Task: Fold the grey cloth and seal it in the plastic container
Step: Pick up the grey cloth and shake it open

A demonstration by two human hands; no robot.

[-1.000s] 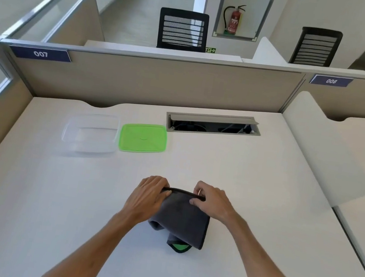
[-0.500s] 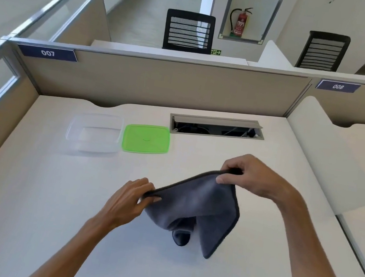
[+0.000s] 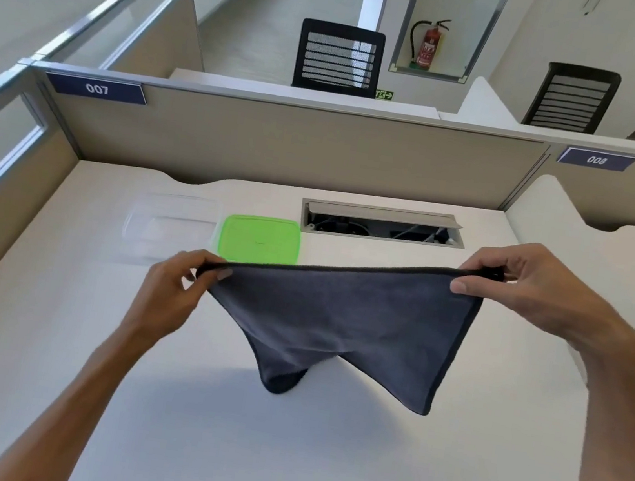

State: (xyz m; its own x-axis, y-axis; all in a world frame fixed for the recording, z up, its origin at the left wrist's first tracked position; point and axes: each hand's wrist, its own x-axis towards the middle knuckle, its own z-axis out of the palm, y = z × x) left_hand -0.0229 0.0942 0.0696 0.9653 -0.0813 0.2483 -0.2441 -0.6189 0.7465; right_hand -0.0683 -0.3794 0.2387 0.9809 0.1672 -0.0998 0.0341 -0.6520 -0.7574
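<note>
Stretching between two hands, the grey cloth (image 3: 345,318) hangs in the air above the white table (image 3: 274,460), its top edge pulled into a nearly straight line that climbs a little toward the right. The left hand (image 3: 170,292) pinches the left corner between thumb and fingers, closed tight on the dark hem. The right hand (image 3: 523,285) grips the opposite corner the same way, held higher and farther out. Below that taut edge the fabric sags in loose folds: one rounded lobe droops near the middle and a pointed corner hangs lower on the right. Whether the lowest fold touches the tabletop I cannot tell, though a soft shadow lies just under it.

Farther back on the table, to the left, sits the clear plastic container (image 3: 169,228), open and faint against the white surface. Its green lid (image 3: 260,240) lies flat just beside it on the right, close to or touching its edge. Behind the lid, a cable tray (image 3: 382,223) is set into the table with its flap raised. A beige partition (image 3: 280,144) carrying a blue "007" label (image 3: 96,88) closes off the back.
</note>
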